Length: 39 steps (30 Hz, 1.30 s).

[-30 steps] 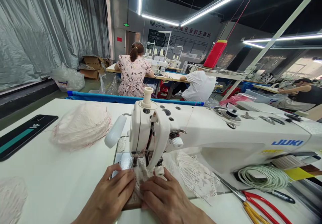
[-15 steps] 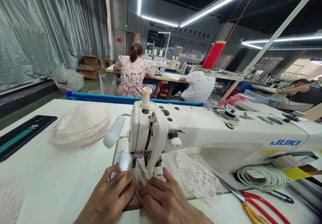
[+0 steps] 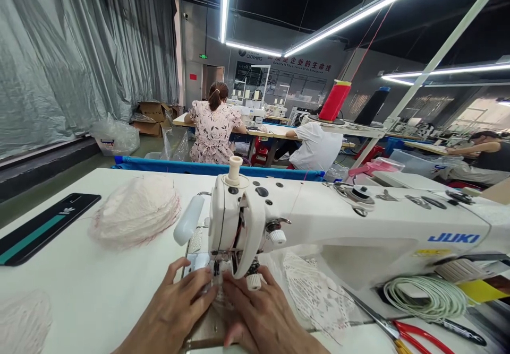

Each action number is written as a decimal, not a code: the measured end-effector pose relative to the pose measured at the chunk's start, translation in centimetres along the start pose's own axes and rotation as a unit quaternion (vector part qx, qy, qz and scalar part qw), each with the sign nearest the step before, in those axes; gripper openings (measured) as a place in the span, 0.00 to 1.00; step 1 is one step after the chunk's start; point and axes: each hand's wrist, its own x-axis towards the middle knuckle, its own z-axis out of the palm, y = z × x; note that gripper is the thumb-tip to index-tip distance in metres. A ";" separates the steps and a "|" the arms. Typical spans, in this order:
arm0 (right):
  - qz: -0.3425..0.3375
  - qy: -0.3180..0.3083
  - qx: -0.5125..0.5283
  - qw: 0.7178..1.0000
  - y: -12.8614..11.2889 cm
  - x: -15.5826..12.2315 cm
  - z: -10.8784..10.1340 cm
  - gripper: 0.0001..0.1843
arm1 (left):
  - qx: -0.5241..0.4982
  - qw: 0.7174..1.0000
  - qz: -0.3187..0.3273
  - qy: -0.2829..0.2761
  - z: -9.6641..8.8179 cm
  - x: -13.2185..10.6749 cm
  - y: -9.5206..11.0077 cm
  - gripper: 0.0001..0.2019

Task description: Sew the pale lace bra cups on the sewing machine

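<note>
A white JUKI sewing machine [image 3: 342, 221] stands on the white table [image 3: 91, 290]. My left hand [image 3: 177, 306] and my right hand [image 3: 258, 314] lie side by side in front of the needle, fingers stretched flat and pressing a small piece of white lace [image 3: 219, 290] onto the machine bed. The fingertips nearly meet under the presser foot. More white lace [image 3: 314, 290] lies loose to the right of my right hand, under the machine arm.
A stack of pale pink lace pieces [image 3: 135, 210] and a dark phone [image 3: 43, 226] lie at the left. Red-handled scissors [image 3: 414, 333] and a coil of white cord [image 3: 426, 298] sit at the right. A red thread cone [image 3: 334, 101] stands behind. Other people sit at tables beyond.
The view has tilted up slightly, so everything sits lower in the picture. My hands have slid forward, closer to the needle, with the lace.
</note>
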 end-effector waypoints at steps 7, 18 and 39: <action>0.018 -0.002 -0.038 0.999 -0.1 0.1 0.2 0.38 | 0.025 1.000 0.008 0.011 -0.7 1.4 -0.1 0.14; -0.024 0.032 -0.019 0.999 -0.6 -0.4 -0.1 0.38 | 0.035 0.999 0.027 0.004 0.1 -0.1 -0.2 0.12; 0.043 -0.020 0.006 0.999 -0.6 0.0 0.0 0.21 | 0.004 1.000 -0.008 0.020 0.4 -1.4 -0.6 0.15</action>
